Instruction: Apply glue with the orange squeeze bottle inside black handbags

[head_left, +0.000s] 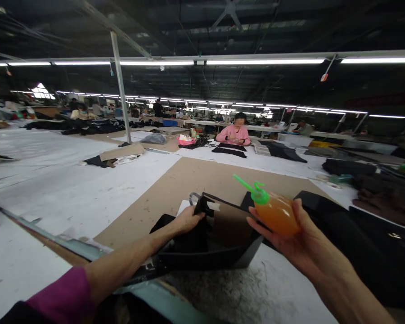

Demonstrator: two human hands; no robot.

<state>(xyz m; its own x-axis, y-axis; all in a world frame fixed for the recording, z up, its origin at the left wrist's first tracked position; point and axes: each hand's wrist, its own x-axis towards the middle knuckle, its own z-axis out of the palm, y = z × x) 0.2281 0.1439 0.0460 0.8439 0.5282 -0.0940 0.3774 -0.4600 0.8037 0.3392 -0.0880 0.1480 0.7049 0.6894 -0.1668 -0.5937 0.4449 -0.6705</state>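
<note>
My left hand (191, 219) grips the upper edge of a black box-shaped piece (219, 258) with a brown inside, which looks like a bag body standing at the table's near edge. A pale strip of tape (213, 206) shows on its inner wall, close to my fingers. To the right, my right hand (286, 236) is wrapped round a squeeze bottle (276, 213) of orange liquid with a bright green cap and long spout. The bottle is tilted, its spout pointing up and left, above the right side of the black piece.
Brown board (148, 202) covers part of the white table (70, 166). Black material (357, 243) lies at the right. Across the table sits a person in a pink top (234, 134), beside black pieces (230, 150). A metal post (120, 87) rises at the left.
</note>
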